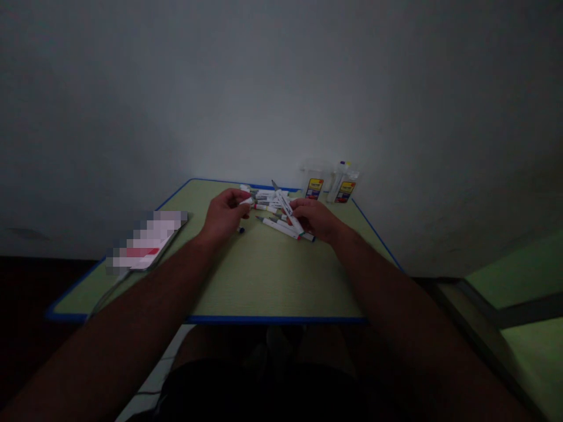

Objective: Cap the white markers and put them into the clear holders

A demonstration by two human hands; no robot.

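1. Towards 12 o'clock from the middle of the table [264,281], a loose pile of markers [272,196] lies crossed over itself; the hands flank it.
2. At 2 o'clock, the right hand [314,217] has thumb and fingers closed on 1 white marker [285,205]; it slants over the pile, grey end to 11 o'clock, the other to 5.
3. At 11 o'clock, the left hand [224,211] has its fingers curled in, pinching a small white piece [247,201]; whether that is a marker's end, I cannot tell.
4. At 1 o'clock, a red-ended marker [279,227] lies on the pile's near side; beyond stand 2 clear cases [314,189]; at 9 o'clock rests a pixelated flat object [160,237].
5. For tidy handling, a light mid-barrel pinch should serve best; lift clear of crossing barrels, which could roll; in this dim light, turning coloured ends upward would probably help.
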